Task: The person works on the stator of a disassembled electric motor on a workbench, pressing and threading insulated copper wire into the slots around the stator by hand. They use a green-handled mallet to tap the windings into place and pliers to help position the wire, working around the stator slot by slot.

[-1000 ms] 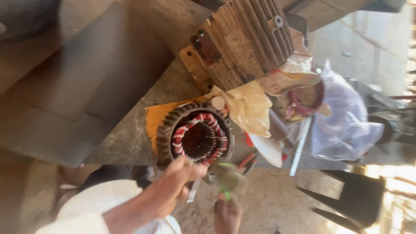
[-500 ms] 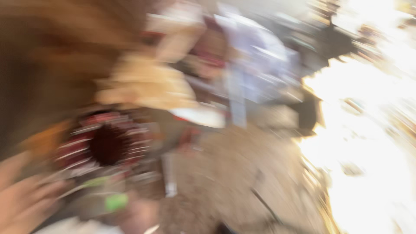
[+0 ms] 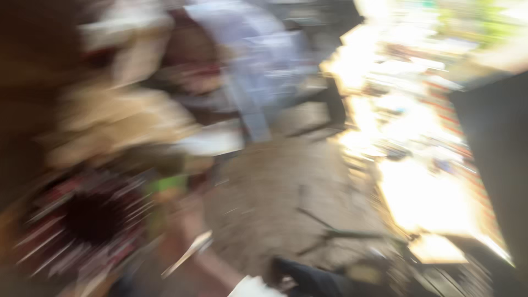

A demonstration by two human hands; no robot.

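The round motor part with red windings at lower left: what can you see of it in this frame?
The round motor part is heavily motion-blurred. It shows a dark central hole ringed by red and pale streaks, apparently wire windings. It sits at the lower left, facing the camera, below a blurred tan mass. A green blur lies by its upper right edge. Contact cannot be told.

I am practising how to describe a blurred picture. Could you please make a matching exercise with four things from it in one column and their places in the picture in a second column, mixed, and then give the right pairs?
Things:
1. motor stator with red windings
2. small green object
3. sunlit bright area
4. pale cloth or plastic sheet

Places:
A. right half
B. top centre
C. lower left
D. just right of the stator's upper edge

Pairs: 1-C, 2-D, 3-A, 4-B. The picture is too smeared to show the hands clearly.
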